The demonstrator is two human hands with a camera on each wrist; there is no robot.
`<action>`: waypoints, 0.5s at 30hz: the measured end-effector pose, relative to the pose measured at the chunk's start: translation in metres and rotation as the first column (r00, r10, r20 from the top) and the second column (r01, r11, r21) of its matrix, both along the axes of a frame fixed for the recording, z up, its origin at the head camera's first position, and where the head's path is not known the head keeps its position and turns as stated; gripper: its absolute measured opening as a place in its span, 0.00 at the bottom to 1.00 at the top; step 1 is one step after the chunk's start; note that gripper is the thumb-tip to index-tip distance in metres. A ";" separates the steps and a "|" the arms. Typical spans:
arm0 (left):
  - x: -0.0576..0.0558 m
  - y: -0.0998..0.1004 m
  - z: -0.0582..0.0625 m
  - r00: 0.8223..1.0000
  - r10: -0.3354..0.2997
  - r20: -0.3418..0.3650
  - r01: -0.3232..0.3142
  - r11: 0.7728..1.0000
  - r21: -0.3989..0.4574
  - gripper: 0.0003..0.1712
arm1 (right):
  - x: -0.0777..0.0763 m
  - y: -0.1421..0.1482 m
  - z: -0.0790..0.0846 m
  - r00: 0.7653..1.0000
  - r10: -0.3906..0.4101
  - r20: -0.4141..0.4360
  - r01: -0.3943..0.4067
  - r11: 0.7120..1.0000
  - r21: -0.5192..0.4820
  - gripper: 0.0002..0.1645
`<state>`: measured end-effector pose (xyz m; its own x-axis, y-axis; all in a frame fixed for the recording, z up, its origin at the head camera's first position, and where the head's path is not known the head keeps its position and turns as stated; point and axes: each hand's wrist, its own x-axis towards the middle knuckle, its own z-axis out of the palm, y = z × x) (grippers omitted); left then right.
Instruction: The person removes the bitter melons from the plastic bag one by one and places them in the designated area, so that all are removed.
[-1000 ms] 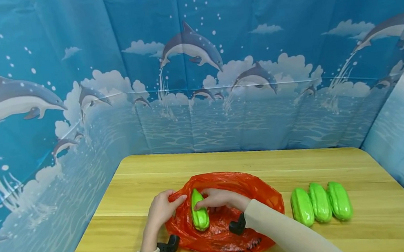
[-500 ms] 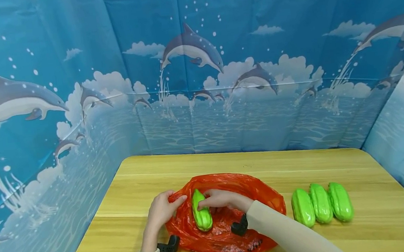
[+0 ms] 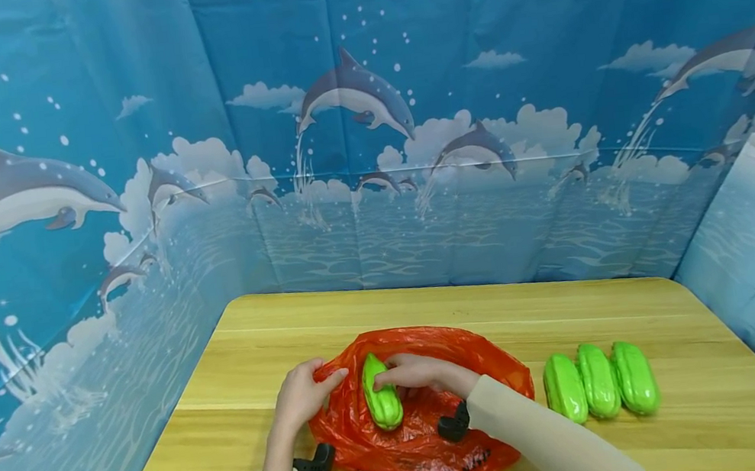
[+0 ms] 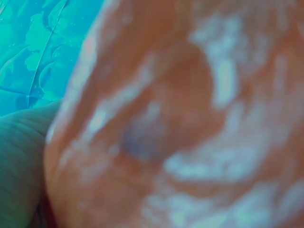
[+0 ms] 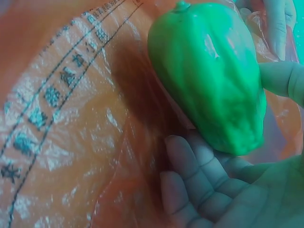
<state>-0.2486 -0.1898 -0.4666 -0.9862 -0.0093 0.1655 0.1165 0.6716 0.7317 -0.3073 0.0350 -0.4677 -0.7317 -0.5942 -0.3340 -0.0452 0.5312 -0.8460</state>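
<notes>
A glossy, ridged green papaya (image 3: 384, 400) is over the mouth of a red plastic bag (image 3: 441, 444), its pointed end away from me in the head view. My right hand (image 3: 419, 371) grips it, thumb on one side and fingers on the other. In the right wrist view the papaya (image 5: 209, 71) shows a stubby stem end, and the curled fingers (image 5: 183, 156) lie at its narrow end. My left hand (image 3: 303, 393) pinches the bag's left rim, thumb inside. Blurred bag plastic (image 4: 166, 118) fills most of the left wrist view.
Three more green papayas (image 3: 600, 381) lie side by side on the wooden table (image 3: 225, 359), right of the bag. Dark printed characters (image 5: 52, 95) run along the bag's wall. A blue dolphin-print curtain (image 3: 363, 229) hangs behind and beside the table.
My right hand has shifted slightly to the right with the papaya, which is tilted a little more. The left hand keeps its hold on the bag's rim.
</notes>
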 end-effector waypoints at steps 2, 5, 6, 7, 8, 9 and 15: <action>0.000 0.000 0.000 1.000 0.001 0.004 -0.001 1.000 0.006 0.19 | 0.000 0.001 0.001 1.000 -0.008 -0.004 0.008 1.000 0.002 0.28; 0.000 0.000 0.000 1.000 0.005 0.008 -0.005 1.000 0.009 0.20 | 0.001 0.003 0.001 1.000 -0.021 -0.008 0.021 1.000 -0.003 0.29; 0.000 0.000 0.000 1.000 0.006 0.008 -0.006 1.000 0.007 0.20 | 0.001 0.004 0.002 1.000 -0.025 -0.008 0.025 1.000 -0.005 0.29; 0.000 0.000 0.000 1.000 0.007 0.008 -0.007 1.000 0.005 0.20 | 0.002 0.005 0.002 1.000 -0.029 -0.008 0.029 1.000 -0.006 0.29; 0.000 0.000 0.000 1.000 0.007 0.007 -0.007 1.000 0.005 0.20 | 0.002 0.005 0.003 0.999 -0.034 -0.006 0.034 0.999 -0.007 0.28; 0.000 0.000 0.000 1.000 0.008 0.006 -0.008 1.000 0.003 0.20 | 0.003 0.006 0.004 0.999 -0.038 -0.005 0.038 0.999 -0.007 0.28; 0.002 0.000 0.001 1.000 0.012 0.005 -0.012 1.000 0.005 0.20 | 0.006 0.010 0.007 0.999 -0.038 -0.006 0.038 0.999 -0.014 0.31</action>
